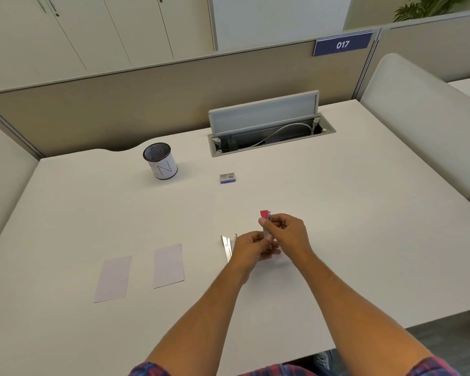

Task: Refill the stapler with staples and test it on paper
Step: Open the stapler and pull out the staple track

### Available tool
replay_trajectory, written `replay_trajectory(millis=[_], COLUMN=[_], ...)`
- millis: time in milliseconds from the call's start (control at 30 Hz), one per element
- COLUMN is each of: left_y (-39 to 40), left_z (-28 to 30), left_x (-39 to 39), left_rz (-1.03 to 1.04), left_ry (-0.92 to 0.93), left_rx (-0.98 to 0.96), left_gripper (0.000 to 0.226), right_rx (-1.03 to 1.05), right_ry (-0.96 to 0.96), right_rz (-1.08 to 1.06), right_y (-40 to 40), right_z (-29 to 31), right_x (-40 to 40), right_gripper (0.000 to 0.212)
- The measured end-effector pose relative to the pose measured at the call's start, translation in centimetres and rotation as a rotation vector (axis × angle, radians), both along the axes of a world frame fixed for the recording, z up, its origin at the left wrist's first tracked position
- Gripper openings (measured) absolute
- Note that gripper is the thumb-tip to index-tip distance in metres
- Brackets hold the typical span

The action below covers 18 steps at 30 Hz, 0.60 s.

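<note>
Stapler (266,226): swung open, red top upright, metal base (227,246) lying on the bench (337,213), well in front of the staple box (227,178)
Left hand (248,246): curled around the stapler's lower part
Right hand (285,230): fingers pinching the upright part
Paper slips (168,265): two, flat, left of the stapler

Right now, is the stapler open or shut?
Open: stapler has its red top swung up, metal parts splayed by the left hand; right hand pinches it.
</note>
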<state>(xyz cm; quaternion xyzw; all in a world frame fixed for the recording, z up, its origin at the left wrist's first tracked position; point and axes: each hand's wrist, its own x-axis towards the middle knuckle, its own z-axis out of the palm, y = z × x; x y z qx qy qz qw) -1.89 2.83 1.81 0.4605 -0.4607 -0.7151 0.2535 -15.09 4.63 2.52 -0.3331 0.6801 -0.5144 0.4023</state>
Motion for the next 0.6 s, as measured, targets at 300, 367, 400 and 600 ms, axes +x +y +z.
replay_trajectory(millis=[300,367,400,600], left_y=[1.2,1.5,1.6,1.6], left_z=[0.4,0.2,0.1,-0.1], left_x=[-0.4,-0.6,-0.7,-0.8], left_rz=[0.166,0.203,0.212,0.22], left_ry=[-0.237,-0.285,-0.292,-0.379], left_rx=[-0.12,-0.183,-0.204,-0.296], left_gripper=[0.036,0.034,0.034,0.044], right_rx=[-0.003,-0.008,-0.018,-0.049], right_ry=[-0.103,-0.134,-0.158,-0.289], right_rz=[0.221,0.247,0.248,0.237], right_y=[0.6,0.7,0.8,1.1], right_z=[-0.5,-0.5,-0.4,-1.0], right_x=[-0.3,-0.4,-0.4,-1.1], right_gripper=[0.03,0.033,0.032,0.026])
